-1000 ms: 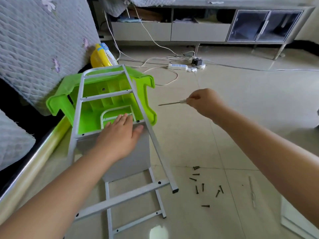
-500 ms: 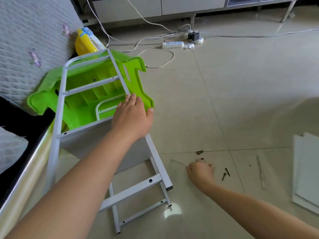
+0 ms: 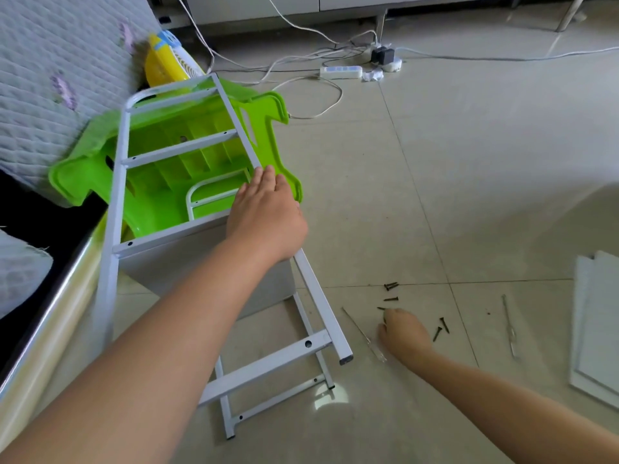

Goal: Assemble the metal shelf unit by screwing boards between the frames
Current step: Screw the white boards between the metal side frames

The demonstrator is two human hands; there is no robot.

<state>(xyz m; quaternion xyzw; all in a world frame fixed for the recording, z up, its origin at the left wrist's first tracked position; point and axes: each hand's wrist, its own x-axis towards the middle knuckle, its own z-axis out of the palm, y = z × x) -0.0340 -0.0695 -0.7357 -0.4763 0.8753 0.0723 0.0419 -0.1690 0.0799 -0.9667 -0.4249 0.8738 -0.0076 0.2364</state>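
Green stool (image 3: 160, 182) is lying behind frame (image 3: 315, 289); my left hand (image 3: 264, 216) is still pressing flat; my right hand (image 3: 403, 333), now lower, is curling over screws (image 3: 390, 299), grip unclear.

right hand (image 3: 403, 333) dropped from mid-air to the floor | now among the screws (image 3: 390, 299) | screwdriver (image 3: 363, 333) laid beside it
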